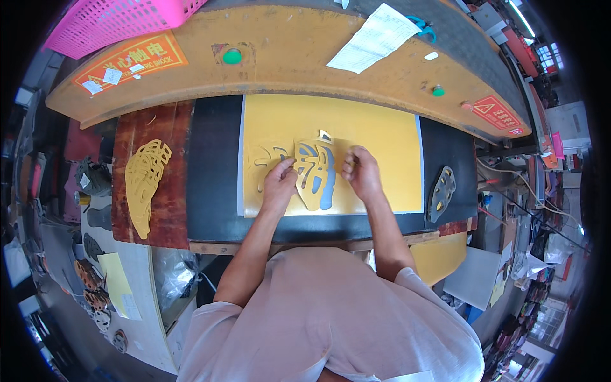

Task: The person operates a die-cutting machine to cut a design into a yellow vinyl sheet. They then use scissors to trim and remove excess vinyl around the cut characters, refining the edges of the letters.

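Bright, cool light fills the centre, pale sheen washing over the yellow sheet (382,172); a tube light (522,18) glares white at upper right. Slight blur softens the right hand (363,173). Up top, the orange machine beam (191,75) bows hard, black swallowing every corner.

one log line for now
left hand: at cut yellow piece | right hand: curled, grip unclear | yellow sheet: beneath both hands
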`<act>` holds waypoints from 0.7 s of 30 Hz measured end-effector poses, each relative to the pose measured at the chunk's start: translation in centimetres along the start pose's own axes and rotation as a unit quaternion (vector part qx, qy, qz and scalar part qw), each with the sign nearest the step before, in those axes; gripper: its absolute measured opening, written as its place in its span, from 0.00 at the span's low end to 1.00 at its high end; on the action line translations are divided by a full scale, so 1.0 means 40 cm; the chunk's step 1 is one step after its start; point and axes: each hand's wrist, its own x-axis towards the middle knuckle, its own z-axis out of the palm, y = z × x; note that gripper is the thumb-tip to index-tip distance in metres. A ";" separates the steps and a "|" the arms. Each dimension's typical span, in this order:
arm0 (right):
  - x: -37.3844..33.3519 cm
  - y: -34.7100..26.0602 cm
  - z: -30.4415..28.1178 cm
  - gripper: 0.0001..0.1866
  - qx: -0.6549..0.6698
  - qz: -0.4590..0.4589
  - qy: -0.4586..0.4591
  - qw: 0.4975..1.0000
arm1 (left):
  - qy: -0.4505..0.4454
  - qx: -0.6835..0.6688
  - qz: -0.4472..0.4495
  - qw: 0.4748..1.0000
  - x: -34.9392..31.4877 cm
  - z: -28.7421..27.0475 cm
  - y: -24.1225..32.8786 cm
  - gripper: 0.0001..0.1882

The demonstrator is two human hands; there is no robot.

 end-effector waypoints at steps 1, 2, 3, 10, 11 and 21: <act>-0.027 -0.014 -0.031 0.10 0.021 0.025 -0.032 0.999 | -0.008 -0.024 -0.018 1.000 -0.006 0.002 0.009 0.23; -0.059 -0.026 -0.062 0.09 0.037 0.045 -0.042 0.997 | -0.010 -0.038 -0.049 0.998 -0.011 0.005 0.018 0.24; -0.090 -0.028 -0.085 0.09 0.049 0.066 -0.055 0.995 | -0.028 -0.051 -0.052 0.997 -0.015 0.010 0.027 0.23; -0.280 0.036 -0.137 0.11 0.204 0.039 0.052 0.977 | -0.060 0.107 -0.074 0.990 -0.035 0.043 0.034 0.11; -0.303 0.052 -0.143 0.10 0.224 0.068 0.035 0.972 | -0.059 0.147 -0.058 0.986 -0.036 0.046 0.029 0.11; -0.649 0.060 -0.520 0.15 -0.015 0.219 0.146 0.965 | -0.033 0.032 -0.015 0.999 -0.045 0.093 -0.005 0.09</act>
